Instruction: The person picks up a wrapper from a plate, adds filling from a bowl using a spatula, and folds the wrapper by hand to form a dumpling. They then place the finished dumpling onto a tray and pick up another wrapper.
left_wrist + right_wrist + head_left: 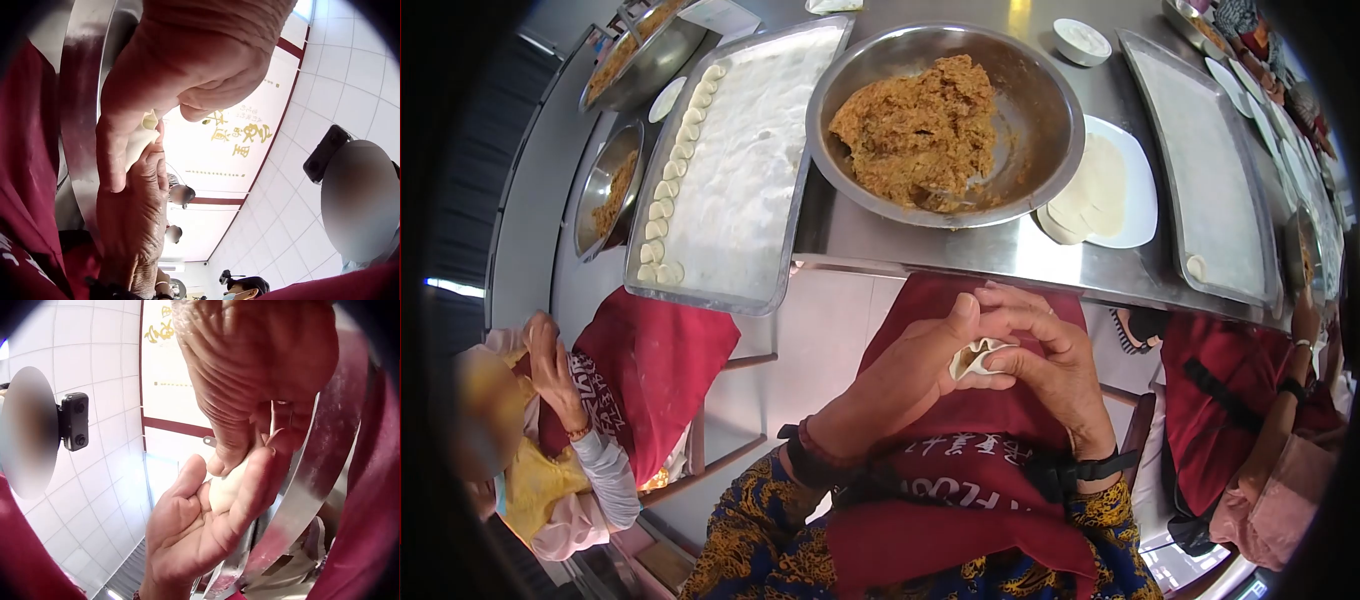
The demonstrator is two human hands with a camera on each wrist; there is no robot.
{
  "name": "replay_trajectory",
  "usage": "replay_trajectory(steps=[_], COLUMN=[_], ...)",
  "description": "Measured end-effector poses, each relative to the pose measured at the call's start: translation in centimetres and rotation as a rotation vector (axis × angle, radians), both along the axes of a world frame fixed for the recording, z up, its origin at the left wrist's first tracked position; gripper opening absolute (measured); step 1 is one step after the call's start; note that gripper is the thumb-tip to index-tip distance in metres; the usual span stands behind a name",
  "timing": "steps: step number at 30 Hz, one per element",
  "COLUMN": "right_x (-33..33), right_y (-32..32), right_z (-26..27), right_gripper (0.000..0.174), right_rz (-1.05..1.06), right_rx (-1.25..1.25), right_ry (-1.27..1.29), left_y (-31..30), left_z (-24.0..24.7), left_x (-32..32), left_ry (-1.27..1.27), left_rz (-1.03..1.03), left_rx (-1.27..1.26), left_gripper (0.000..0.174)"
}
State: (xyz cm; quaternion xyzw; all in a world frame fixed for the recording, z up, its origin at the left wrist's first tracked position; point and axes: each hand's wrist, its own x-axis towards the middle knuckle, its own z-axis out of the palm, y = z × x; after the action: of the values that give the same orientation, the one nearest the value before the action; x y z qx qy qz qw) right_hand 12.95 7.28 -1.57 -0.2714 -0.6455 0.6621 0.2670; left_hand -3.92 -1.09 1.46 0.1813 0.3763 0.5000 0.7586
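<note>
A dumpling point(977, 371) of pale dough sits between both hands above the lap, its top edge partly open and folded in the head view. My left hand point(895, 375) cradles it against the fingers, thumb raised. From the other side my right hand point(1060, 375) pinches the dough edge between thumb and fingers. In the right wrist view the smooth side of the dumpling point(226, 490) lies along the left fingers, right thumb pressed on it. The left wrist view shows a folded edge of the dumpling point(140, 144), with the rest hidden behind fingers.
Ahead on the metal table stands a steel bowl point(1040, 130) of orange-brown filling point(925, 130). Beside it, round wrappers point(1090, 190) overlap a white plate point(1142, 200). A floured tray point(745, 160) holds a row of dumplings point(662, 190); another tray point(1200, 150) is right. People sit on both sides.
</note>
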Motion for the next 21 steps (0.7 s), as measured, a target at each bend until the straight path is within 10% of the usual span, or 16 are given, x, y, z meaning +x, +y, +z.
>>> replay_trajectory(steps=[10, 15, 21], right_x=[0.5, -0.4, -0.7], right_y=[0.3, -0.7, -0.6], right_z=[-0.5, -0.1, 0.3], right_gripper=[0.02, 0.013, 0.014], right_rz=[0.023, -0.091, -0.101], right_rx=[0.159, 0.011, 0.055], right_ry=[-0.003, 0.124, 0.028], left_y=[0.5, 0.5, 0.4], left_z=[-0.7, -3.2, -4.2], left_x=[0.3, 2.1, 2.2], left_ry=[-0.022, -0.59, -0.591], left_rz=[-0.012, 0.229, 0.293], left_rx=[0.012, -0.157, -0.185], left_gripper=[0.072, 0.063, 0.052])
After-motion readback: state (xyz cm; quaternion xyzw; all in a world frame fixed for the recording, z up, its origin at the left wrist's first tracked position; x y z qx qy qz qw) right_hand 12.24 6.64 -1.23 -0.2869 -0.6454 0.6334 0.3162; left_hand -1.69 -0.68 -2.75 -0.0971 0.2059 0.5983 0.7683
